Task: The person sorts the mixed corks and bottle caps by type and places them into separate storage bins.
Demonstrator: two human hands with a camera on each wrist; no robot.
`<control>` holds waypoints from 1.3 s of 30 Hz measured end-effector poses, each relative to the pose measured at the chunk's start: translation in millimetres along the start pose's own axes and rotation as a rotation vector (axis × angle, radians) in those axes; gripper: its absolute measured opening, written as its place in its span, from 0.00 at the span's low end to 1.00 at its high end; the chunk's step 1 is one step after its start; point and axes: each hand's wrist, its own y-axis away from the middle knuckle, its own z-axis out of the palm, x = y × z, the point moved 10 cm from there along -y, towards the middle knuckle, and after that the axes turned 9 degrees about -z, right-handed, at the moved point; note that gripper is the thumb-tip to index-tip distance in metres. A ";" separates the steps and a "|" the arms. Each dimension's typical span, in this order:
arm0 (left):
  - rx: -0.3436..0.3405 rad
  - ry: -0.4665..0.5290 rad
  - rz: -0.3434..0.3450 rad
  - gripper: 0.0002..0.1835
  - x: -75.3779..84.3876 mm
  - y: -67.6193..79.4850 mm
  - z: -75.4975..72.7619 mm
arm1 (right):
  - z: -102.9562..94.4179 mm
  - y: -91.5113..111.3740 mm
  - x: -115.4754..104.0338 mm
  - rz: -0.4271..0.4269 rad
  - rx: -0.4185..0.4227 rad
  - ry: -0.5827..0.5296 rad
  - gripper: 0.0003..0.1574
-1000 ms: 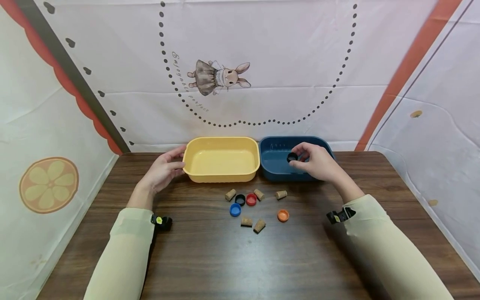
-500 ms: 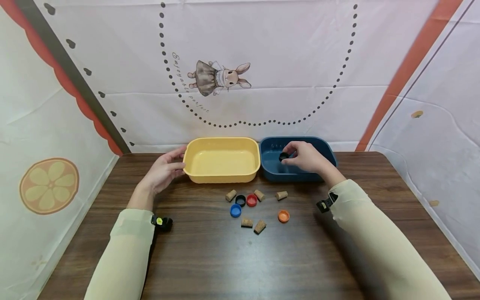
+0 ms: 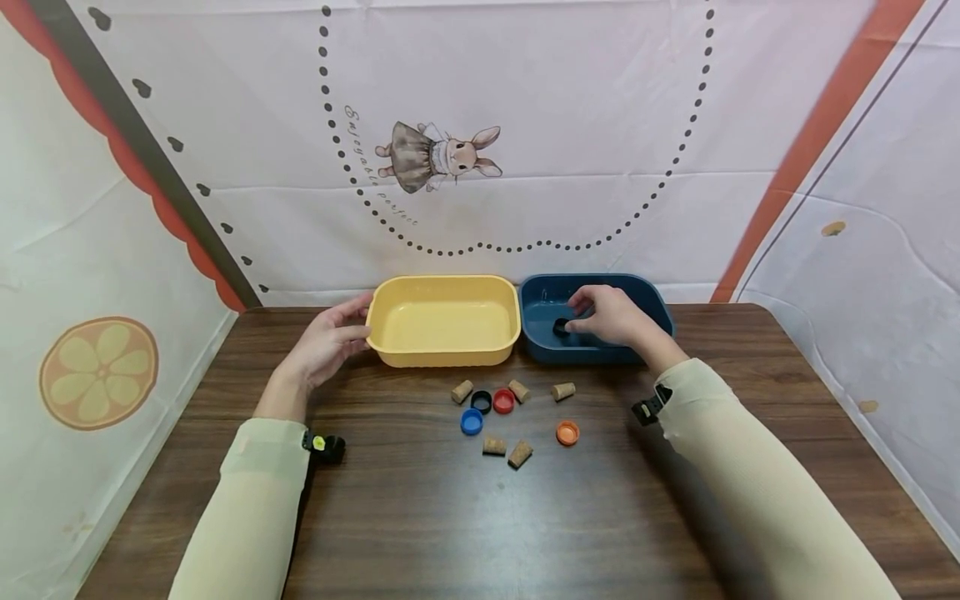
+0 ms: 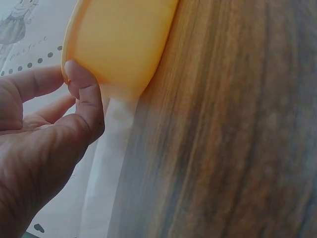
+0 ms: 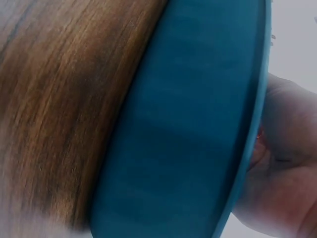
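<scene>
My left hand (image 3: 321, 343) grips the left end of a yellow plastic tub (image 3: 444, 358), thumb and fingers at its rim; the left wrist view shows the thumb (image 4: 85, 89) bent against the yellow tub. Inside a dark blue tub (image 3: 536, 354) on the right, a black bottle cap (image 3: 560, 327) lies low, just left of my right fingertips. My right hand (image 3: 611, 317) hovers over that tub with thumb and fingers apart. From the right wrist, the blue wall (image 5: 183, 119) hides my fingertips and the cap.
On the wooden table (image 3: 420, 517) before the tubs lie several corks (image 3: 520, 454), another black cap (image 3: 482, 402), a red cap (image 3: 503, 401), a blue cap (image 3: 471, 421) and an orange cap (image 3: 567, 432). A printed cloth (image 3: 570, 150) hangs behind the tubs.
My right hand has moved left over the blue tub and let go of the black bottle cap, now lower in the tub. The left hand and yellow tub have stayed put.
</scene>
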 end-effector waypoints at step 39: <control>-0.006 0.018 0.009 0.37 1.2 -0.9 0.8 | -18.5 74.4 -41.7 -0.172 0.119 -0.074 0.24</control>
